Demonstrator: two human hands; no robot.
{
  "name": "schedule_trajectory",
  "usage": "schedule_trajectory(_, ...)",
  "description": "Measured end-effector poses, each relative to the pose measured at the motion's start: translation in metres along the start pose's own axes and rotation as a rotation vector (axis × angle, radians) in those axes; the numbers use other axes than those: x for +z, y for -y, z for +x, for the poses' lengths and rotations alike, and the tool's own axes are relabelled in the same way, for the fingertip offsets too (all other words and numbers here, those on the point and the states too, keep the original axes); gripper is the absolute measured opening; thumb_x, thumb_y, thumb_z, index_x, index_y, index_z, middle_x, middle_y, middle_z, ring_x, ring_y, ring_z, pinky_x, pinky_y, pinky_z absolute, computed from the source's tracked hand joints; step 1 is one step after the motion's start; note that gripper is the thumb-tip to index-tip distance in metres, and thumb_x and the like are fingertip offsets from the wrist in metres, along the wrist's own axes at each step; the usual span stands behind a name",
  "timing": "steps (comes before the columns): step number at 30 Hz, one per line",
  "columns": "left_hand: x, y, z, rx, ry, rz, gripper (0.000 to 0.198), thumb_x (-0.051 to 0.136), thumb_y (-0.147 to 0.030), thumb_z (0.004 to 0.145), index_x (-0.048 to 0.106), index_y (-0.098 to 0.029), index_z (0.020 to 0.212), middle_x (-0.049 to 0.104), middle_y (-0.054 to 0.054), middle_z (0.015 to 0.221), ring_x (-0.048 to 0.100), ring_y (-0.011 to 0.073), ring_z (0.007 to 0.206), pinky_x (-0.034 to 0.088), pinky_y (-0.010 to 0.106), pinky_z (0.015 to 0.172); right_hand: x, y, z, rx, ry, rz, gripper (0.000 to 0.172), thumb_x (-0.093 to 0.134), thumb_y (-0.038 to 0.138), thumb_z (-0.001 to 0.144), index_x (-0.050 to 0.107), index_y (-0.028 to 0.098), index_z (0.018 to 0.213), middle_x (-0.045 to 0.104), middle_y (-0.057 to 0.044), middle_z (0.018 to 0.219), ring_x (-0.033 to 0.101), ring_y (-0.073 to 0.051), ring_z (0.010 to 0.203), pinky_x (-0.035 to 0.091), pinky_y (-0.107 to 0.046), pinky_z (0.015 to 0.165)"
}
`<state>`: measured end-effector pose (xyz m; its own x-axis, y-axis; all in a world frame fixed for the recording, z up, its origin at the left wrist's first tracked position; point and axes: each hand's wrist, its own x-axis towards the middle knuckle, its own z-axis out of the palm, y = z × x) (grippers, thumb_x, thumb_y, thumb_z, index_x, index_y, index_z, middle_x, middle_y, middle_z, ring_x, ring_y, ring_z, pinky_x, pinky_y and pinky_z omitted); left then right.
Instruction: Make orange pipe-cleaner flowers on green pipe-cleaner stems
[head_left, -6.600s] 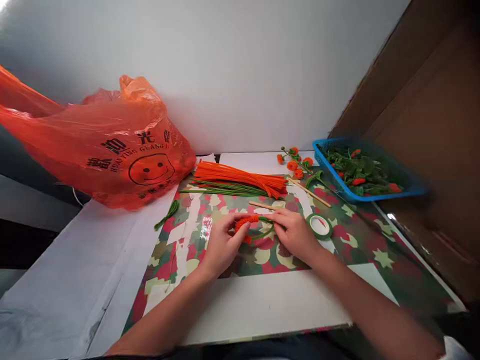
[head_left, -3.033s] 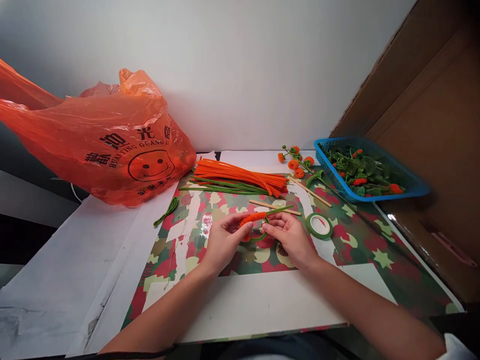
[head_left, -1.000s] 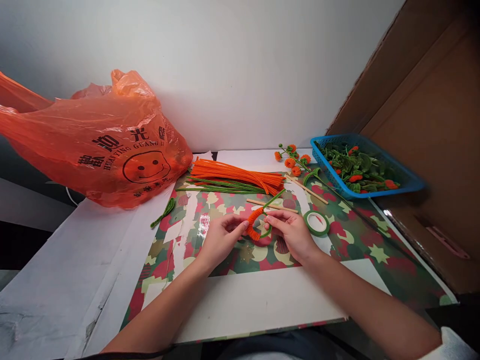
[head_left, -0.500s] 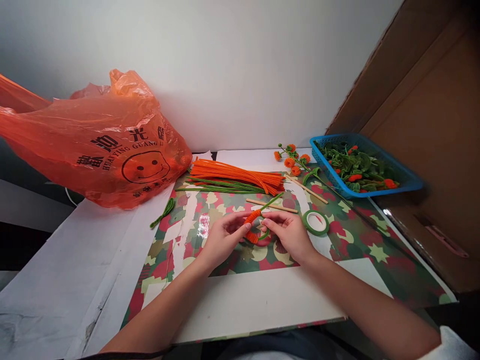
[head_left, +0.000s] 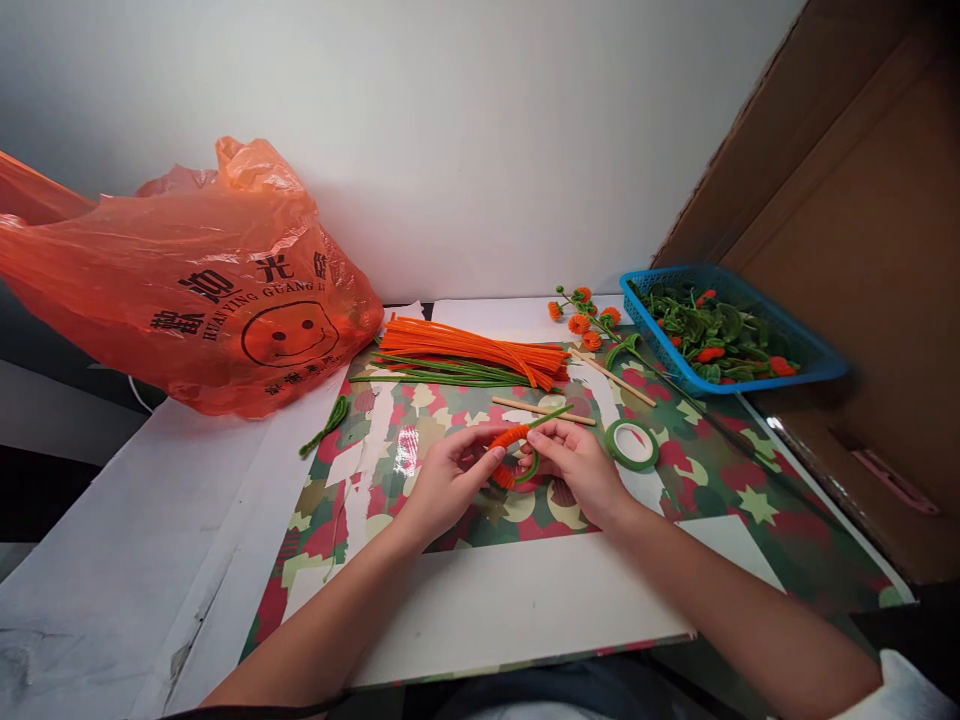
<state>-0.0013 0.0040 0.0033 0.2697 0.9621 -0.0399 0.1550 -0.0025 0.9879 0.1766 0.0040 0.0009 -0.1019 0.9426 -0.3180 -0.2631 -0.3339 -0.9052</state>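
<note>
Between my hands is a curved green pipe cleaner with an orange pipe cleaner (head_left: pixel 511 437) coiled round it in tight turns. My left hand (head_left: pixel 452 478) pinches the orange coil between thumb and fingers. With thumb and fingertips closed, my right hand (head_left: pixel 576 462) grips the green pipe cleaner (head_left: pixel 553 413) at the coil's right end; its free tip points up and to the right. Below, the piece bends round into an open loop. Just beyond lie a bundle of orange pipe cleaners (head_left: pixel 465 347) and some green pipe cleaners (head_left: pixel 450 372).
A green tape roll (head_left: pixel 651 457) lies right of my hand, near wooden sticks (head_left: pixel 532 408). Behind are an orange flower stem (head_left: pixel 592 322) and a blue basket (head_left: pixel 806 375) of green pieces. An orange plastic bag (head_left: pixel 225 290) fills the left; a folded green piece (head_left: pixel 326 428) lies closer.
The coiled piece has turned, so its green tip leans lower and further to the right. My right fingers have shifted slightly along it. My left hand keeps its hold.
</note>
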Motion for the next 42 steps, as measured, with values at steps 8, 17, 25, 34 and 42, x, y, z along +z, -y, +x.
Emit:
schedule_trajectory(8,0.0,-0.002,0.001,-0.051,0.02,-0.054,0.028,0.065,-0.041,0.08,0.068,-0.019,0.097,0.071,0.005,0.086,0.065,0.0168,0.075,0.05,0.022,0.058,0.002,0.003,0.001,0.09,0.005,0.172,0.035,0.08,0.041,0.064,0.061,0.015,0.08,0.067,0.0,0.064,0.061,-0.008,0.051,0.052,-0.02,0.054)
schedule_trajectory(17,0.0,-0.006,0.0,-0.08,0.04,0.035,0.031,0.058,-0.047,0.083,0.062,-0.018,0.074,0.06,-0.001,0.058,0.057,0.0136,0.055,0.046,0.023,0.055,0.002,0.006,0.001,0.068,-0.041,0.257,0.042,0.084,0.044,0.054,0.063,0.016,0.076,0.065,0.001,0.062,0.059,-0.008,0.051,0.051,-0.021,0.053)
schedule_trajectory(25,-0.005,-0.003,0.002,-0.023,-0.097,0.108,0.031,0.055,-0.047,0.085,0.056,-0.019,0.071,0.06,-0.001,0.059,0.055,0.012,0.053,0.045,0.022,0.053,-0.001,0.003,0.005,-0.038,-0.153,0.214,0.042,0.082,0.049,0.056,0.068,0.015,0.077,0.064,0.0,0.064,0.058,-0.009,0.054,0.049,-0.02,0.053)
schedule_trajectory(34,-0.014,-0.002,0.006,-0.058,-0.144,0.129,0.035,0.056,-0.051,0.084,0.055,-0.018,0.07,0.061,0.0,0.061,0.055,0.011,0.051,0.043,0.02,0.047,-0.008,0.011,0.008,-0.172,-0.256,0.258,0.039,0.082,0.047,0.057,0.066,0.016,0.074,0.062,0.002,0.062,0.054,-0.008,0.052,0.048,-0.022,0.054)
schedule_trajectory(42,-0.022,-0.009,0.008,-0.21,0.071,0.04,0.034,0.062,-0.05,0.079,0.059,-0.016,0.073,0.067,0.004,0.074,0.062,0.0131,0.065,0.051,0.023,0.059,-0.01,0.009,0.008,-0.143,-0.203,0.281,0.04,0.083,0.046,0.056,0.066,0.015,0.075,0.063,0.002,0.062,0.056,-0.007,0.052,0.049,-0.019,0.053)
